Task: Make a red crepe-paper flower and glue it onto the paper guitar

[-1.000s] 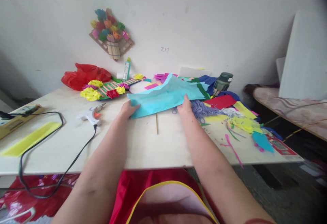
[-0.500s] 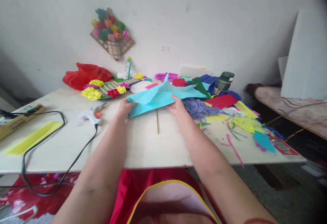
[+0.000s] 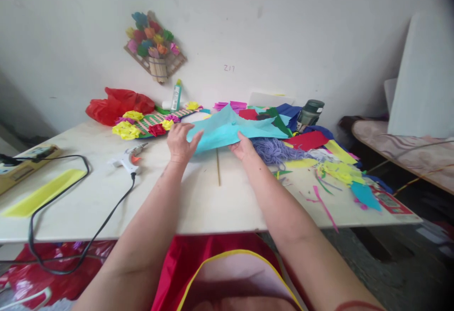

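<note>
Holding a sheet of light blue paper (image 3: 227, 129) in both hands, the person stood at the near edge of the table (image 3: 198, 202). Left hand (image 3: 180, 143) had its fingers closed over the sheet's left corner, palm down. Right hand (image 3: 243, 146) pinched the near edge just right of the middle, thumb on top. Sheet was lifted off the tabletop at the near side, peaked in the middle, far edge lying on the scrap pile. It sat mid-table, toward the far side.

Right of the right hand, touching the sheet: a bundle of purple yarn (image 3: 275, 149). Further right: loose paper scraps (image 3: 336, 169) in yellow, red, green and pink. Dark jar (image 3: 309, 114) stood at the far right by the wall.

Left of the left hand: glue gun (image 3: 127, 159) with black cord (image 3: 81, 235) running off the near edge. Far left: red plastic bag (image 3: 118, 104), a craft piece with paper flowers (image 3: 149, 124), glue bottle (image 3: 176, 95) upright behind it. Yellow strip (image 3: 42, 193) lay near the left edge.
</note>
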A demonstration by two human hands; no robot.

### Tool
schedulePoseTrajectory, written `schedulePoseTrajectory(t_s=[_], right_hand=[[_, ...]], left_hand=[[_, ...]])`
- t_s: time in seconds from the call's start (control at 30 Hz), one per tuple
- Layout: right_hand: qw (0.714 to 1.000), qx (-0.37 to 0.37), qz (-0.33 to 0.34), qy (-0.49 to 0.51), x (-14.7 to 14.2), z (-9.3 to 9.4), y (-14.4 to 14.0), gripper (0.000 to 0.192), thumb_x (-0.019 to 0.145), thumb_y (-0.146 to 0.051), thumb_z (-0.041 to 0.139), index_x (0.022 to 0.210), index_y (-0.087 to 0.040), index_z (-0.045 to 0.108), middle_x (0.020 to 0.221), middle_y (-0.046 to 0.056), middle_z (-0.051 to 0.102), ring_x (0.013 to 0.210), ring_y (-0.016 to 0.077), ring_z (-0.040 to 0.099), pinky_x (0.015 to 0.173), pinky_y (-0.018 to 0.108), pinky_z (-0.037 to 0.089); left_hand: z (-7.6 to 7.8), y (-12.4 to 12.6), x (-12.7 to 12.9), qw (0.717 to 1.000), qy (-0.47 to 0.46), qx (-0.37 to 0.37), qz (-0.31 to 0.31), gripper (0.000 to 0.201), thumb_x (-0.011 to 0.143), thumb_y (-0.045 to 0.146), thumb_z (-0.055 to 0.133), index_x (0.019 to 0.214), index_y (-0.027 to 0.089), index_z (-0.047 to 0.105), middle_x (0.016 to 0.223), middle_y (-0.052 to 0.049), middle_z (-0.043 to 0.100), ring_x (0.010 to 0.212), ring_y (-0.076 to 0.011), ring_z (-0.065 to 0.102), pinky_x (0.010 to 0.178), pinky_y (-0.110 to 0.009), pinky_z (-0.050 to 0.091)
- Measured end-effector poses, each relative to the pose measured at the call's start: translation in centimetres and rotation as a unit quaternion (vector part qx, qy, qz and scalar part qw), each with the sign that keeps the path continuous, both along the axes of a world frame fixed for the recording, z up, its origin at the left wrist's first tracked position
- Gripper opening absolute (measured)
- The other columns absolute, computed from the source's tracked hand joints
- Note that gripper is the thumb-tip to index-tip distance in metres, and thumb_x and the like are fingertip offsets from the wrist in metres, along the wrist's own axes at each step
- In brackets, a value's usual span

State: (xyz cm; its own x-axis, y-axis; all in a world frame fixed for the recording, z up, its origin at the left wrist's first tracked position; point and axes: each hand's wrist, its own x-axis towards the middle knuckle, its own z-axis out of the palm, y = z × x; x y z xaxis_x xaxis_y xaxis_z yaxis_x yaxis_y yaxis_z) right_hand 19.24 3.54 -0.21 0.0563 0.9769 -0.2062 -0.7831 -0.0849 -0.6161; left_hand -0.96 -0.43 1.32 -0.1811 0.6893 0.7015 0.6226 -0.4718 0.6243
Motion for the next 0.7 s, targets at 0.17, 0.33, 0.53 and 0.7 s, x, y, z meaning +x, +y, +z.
schedulePoseTrajectory(t_s=[0.17,0.33,0.53,0.7], right_hand=[[1.000,0.012,-0.003,-0.001,0.2,-0.3,0.4,0.017,0.096,-0.022,0.047,0.100,-0.020,0.064,0.072,0.000,0.073,0.077,0.0163,0.070,0.082,0.035,0.060],[0.999,0.033,0.009,-0.004,0.1,0.0,0.2,0.021,0.097,-0.023,0.044,0.109,-0.019,0.061,0.074,0.000,0.073,0.079,0.0177,0.070,0.082,0.039,0.060],[0.987,0.134,0.074,-0.038,1.2,0.1,-0.4,0.022,0.094,-0.037,0.050,0.104,-0.022,0.062,0.081,0.000,0.071,0.077,0.0186,0.069,0.078,0.040,0.059],[0.984,0.169,0.041,-0.038,2.3,-0.3,-0.4,0.012,0.088,-0.027,0.055,0.098,-0.026,0.061,0.085,-0.004,0.069,0.090,0.0170,0.069,0.092,0.042,0.053]], left_hand=[[-0.4,-0.2,2.6,0.975,0.146,-0.080,-0.149,0.042,0.066,0.025,0.081,0.106,0.023,0.070,0.136,-0.011,0.061,0.140,-0.0328,0.040,0.119,-0.046,0.020],[-1.3,0.6,2.5,0.975,0.152,-0.116,-0.116,0.030,0.075,0.010,0.066,0.101,0.025,0.073,0.120,-0.011,0.071,0.126,-0.0300,0.056,0.119,-0.046,0.020],[-0.8,0.6,1.5,0.986,0.082,-0.148,-0.009,0.020,0.080,0.017,0.068,0.098,0.023,0.074,0.081,-0.011,0.071,0.107,-0.0324,0.065,0.101,-0.039,0.040],[-0.4,0.3,0.5,0.993,0.000,-0.120,0.013,0.033,0.082,0.021,0.068,0.114,0.028,0.071,0.090,-0.007,0.073,0.115,-0.0297,0.062,0.092,-0.030,0.044]])
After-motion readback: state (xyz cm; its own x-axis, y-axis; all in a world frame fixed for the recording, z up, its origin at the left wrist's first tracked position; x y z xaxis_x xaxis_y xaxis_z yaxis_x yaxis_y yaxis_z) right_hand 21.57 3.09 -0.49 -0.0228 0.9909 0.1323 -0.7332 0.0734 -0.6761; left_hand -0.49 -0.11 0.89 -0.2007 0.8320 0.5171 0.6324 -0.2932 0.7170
